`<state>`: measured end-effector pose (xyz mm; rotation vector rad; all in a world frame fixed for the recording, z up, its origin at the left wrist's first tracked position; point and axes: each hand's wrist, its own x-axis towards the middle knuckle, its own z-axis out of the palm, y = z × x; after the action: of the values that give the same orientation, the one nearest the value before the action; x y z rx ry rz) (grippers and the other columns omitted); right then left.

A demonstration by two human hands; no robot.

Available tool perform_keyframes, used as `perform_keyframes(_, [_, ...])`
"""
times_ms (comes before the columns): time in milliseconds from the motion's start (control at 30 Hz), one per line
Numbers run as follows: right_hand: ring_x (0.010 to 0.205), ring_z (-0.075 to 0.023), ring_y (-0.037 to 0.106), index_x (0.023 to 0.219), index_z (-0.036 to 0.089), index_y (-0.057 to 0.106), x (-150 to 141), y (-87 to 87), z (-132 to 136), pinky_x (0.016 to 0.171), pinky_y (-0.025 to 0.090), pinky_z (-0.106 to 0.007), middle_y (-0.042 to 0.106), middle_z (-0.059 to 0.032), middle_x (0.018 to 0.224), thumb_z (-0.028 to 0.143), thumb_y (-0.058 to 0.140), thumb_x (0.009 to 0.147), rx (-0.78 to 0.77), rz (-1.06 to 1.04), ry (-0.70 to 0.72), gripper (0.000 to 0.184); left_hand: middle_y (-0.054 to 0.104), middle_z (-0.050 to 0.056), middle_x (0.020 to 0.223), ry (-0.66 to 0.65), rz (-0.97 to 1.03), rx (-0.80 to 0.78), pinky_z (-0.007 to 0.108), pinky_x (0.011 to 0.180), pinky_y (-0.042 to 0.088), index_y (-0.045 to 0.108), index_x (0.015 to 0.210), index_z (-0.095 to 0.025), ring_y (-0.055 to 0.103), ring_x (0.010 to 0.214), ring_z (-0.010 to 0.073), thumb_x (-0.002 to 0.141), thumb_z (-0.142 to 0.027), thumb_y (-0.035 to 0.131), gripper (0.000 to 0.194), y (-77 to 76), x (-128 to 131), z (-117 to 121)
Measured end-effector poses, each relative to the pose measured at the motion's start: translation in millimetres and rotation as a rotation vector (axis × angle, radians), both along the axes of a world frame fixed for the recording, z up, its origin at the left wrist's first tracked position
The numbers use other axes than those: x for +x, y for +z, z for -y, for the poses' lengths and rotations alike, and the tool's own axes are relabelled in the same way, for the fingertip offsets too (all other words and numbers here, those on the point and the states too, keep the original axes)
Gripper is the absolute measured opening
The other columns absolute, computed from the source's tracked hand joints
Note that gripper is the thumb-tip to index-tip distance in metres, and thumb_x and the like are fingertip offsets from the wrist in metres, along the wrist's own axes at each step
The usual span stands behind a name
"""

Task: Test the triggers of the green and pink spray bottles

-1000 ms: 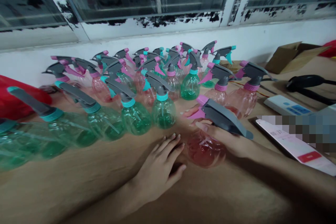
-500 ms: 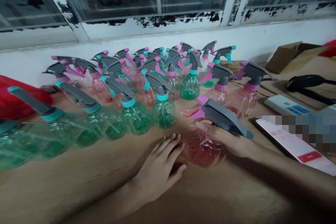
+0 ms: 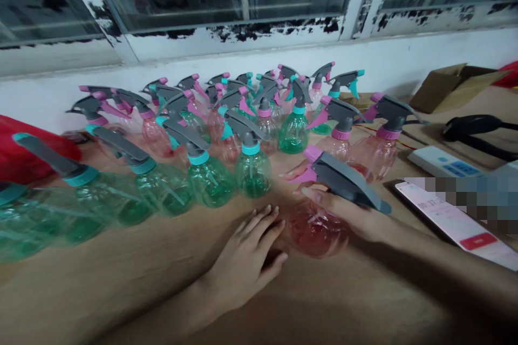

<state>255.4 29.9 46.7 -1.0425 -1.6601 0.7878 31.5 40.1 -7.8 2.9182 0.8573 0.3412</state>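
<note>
on the table, a pink spray bottle was clasped near its neck by the right hand; just beside it, the left hand was laid palm down, fingers loosely spread.

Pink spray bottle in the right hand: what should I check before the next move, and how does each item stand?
1. Right hand around the pink spray bottle: ok.
2. Finger at the pink trigger: ok.
3. Trigger fully released: cannot tell.
4. Left hand free of any bottle: ok, spread on the table.
5. Timer on the smartphone fully legible: not ok, last digits blurred.
</note>
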Motion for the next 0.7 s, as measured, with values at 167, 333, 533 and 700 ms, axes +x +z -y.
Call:
perform_keyframes(167, [0.085,-0.0185,0.064,0.098,0.027,0.064,-1.0,3.6,1.5,0.082,0.051,-0.034,0.067,-0.0009,0.092,0.039,0.059,0.085,-0.019,-0.006,-0.014,0.019,0.045,0.011,0.143,-0.011,0.001,0.018,0.047,0.107,0.038,0.045,0.133,-0.012,0.038,0.134,0.0257,0.092,-0.034,0.052,0.047,-0.7,-0.3,0.4])
perform_keyframes(333, [0.066,-0.0161,0.062,0.080,0.024,0.065,0.7,2.1,7.5,0.062,0.053,-0.030,0.064,0.0007,0.072,0.040,0.061,0.084,-0.103,-0.022,-0.045,0.017,0.045,0.012,0.143,-0.009,-0.007,0.034,0.048,0.106,0.038,0.046,0.131,-0.012,0.039,0.133,0.0260,0.091,-0.034,0.053,0.046,-0.8,0.2,0.2])
perform_keyframes(533, [0.093,-0.0202,0.067,0.098,0.027,0.068,-4.0,6.3,7.7,0.090,0.051,-0.037,0.072,-0.0019,0.096,0.040,0.059,0.086,-0.134,-0.038,0.094,0.020,0.046,0.013,0.141,-0.012,-0.017,0.043,0.049,0.105,0.039,0.045,0.132,-0.011,0.040,0.132,0.0268,0.091,-0.034,0.054,0.047,-0.9,1.6,0.0])
perform_keyframes(700, [0.093,-0.0210,0.068,0.116,0.029,0.063,-6.9,6.4,6.0,0.091,0.051,-0.039,0.072,-0.0029,0.102,0.040,0.060,0.085,-0.081,-0.038,0.058,0.034,0.046,0.013,0.141,-0.010,-0.010,0.043,0.049,0.105,0.039,0.046,0.131,-0.012,0.040,0.132,0.0270,0.091,-0.034,0.054,0.046,-0.9,0.7,0.8])
